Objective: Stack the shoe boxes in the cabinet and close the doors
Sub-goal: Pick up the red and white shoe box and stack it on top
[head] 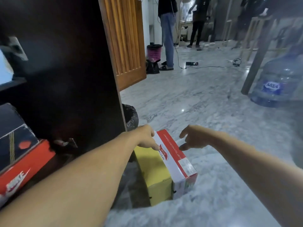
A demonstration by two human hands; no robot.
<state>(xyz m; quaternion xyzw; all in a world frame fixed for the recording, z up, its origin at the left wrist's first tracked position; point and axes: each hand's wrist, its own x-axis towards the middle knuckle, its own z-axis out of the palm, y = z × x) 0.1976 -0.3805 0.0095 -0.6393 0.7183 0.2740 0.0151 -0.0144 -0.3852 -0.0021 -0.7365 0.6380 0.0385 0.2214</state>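
The left forearm, nearest the lens, runs up from the bottom edge to the left hand [146, 136], which lies on the near-left top edge of the red-and-white shoe box [173, 154], fingers curled over that edge and gripping it. The right hand [195, 138] hangs just beside the same box's far right side, fingers loosely spread and apart from the lid, holding nothing.

Left of that box stands the dark cabinet [65, 79], its wall rising tall; inside it, lower left of the box, a black shoe box [13, 136] rests on an orange shoe box [26, 167]. The marble floor [205, 104] carries the red-and-white box, which sits tilted on end, touching a yellow shoe box [155, 176] on its left. Beyond the box, a wooden door [126, 38] stands open. Far right of the box sits a water jug [278, 82]; just behind it, by the cabinet, a black bin [131, 117].
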